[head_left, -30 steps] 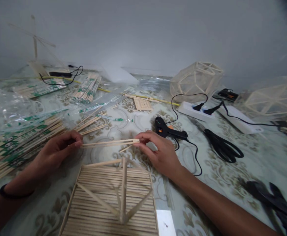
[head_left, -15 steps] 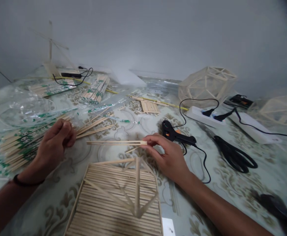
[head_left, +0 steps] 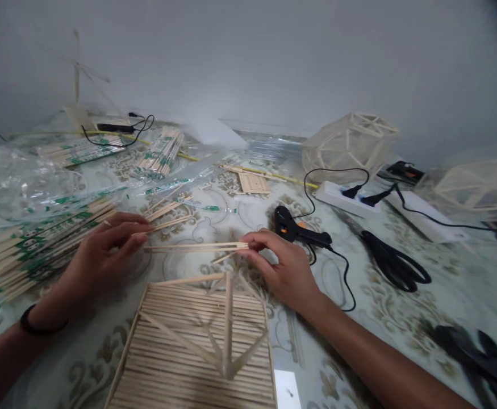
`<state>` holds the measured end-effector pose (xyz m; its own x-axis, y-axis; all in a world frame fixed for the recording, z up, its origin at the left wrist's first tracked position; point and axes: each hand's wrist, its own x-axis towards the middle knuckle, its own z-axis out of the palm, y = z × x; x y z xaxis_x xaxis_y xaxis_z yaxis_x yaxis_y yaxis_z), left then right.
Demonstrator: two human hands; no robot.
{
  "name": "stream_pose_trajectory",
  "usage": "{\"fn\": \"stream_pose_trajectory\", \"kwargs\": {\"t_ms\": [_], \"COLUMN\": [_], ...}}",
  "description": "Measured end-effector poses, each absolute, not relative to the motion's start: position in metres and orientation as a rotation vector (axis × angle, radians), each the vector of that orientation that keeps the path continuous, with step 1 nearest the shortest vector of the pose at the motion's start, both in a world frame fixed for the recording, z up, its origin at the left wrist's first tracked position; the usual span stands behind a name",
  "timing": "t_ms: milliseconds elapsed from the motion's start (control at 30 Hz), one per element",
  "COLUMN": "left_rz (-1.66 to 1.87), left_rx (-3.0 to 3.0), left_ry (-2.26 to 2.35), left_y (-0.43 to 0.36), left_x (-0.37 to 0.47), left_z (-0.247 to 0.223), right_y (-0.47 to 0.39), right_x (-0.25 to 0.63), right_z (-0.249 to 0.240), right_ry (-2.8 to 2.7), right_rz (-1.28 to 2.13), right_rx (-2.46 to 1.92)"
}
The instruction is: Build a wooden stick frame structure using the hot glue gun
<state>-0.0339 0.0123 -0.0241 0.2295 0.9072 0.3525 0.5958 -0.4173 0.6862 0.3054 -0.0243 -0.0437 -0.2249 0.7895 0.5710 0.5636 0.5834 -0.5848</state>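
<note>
My right hand (head_left: pixel 283 268) pinches a few thin wooden chopsticks (head_left: pixel 197 247) at their right ends, holding them level. My left hand (head_left: pixel 107 244) is open, its fingers stretched toward the left ends of these sticks, apparently without gripping them. Just beyond its fingertips lie loose chopsticks (head_left: pixel 174 216). Below both hands stands a slatted stick platform (head_left: pixel 184 346) with an upright post (head_left: pixel 228 324) and slanted braces on it. A short stick piece (head_left: pixel 222 258) shows beneath the right fingertips.
A black glue gun (head_left: pixel 301 227) lies beyond my right hand, its cord near a white power strip (head_left: pixel 346 199). Black-handled scissors (head_left: pixel 393 261) lie to the right. Packaged chopsticks (head_left: pixel 39 250) are at left. Stick frames (head_left: pixel 350 142) and a small slatted panel (head_left: pixel 254 183) are farther back.
My left hand has opened from a closed shape and reached right, toward the ends of the held chopsticks. My right hand keeps its pinch. The whole view has shifted slightly.
</note>
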Motion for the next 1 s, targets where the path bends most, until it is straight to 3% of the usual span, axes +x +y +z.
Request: {"fn": "stream_pose_trajectory", "kwargs": {"t_ms": [367,1000], "left_rz": [0.583,0.888], "left_rx": [2.070,2.039], "left_ry": [1.526,1.579], "left_y": [0.0057,0.0027], "left_x": [-0.0319,-0.0250], "left_z": [-0.0201,-0.0163], "right_y": [-0.0250,-0.0238], "right_x": [0.3050,0.3054], "right_z": [-0.0416,-0.0412], "right_ry": [-1.855,-1.783], "right_rz": [0.333,0.437], "right_rx": [-1.139,-1.143]}}
